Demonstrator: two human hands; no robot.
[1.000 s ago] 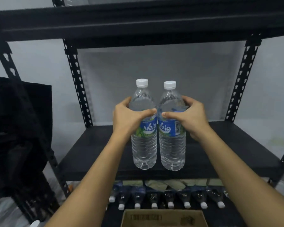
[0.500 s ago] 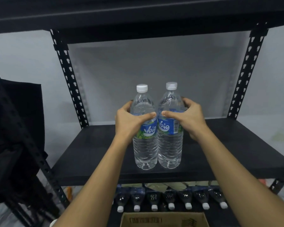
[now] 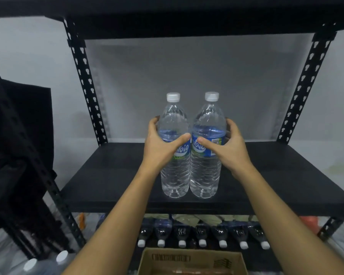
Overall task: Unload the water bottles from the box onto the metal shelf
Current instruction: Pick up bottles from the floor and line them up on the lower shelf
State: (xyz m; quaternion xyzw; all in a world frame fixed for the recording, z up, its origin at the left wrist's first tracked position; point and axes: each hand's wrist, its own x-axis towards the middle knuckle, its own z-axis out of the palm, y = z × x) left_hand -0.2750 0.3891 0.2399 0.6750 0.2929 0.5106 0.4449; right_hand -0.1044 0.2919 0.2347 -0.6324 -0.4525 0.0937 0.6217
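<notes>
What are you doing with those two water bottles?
A person is loading a black metal shelf. The left hand grips the left water bottle, the right hand the right water bottle, both upright and side by side near the shelf's front edge. Whether they rest on it yet is unclear. A row of bottles lies below, behind a cardboard box.
</notes>
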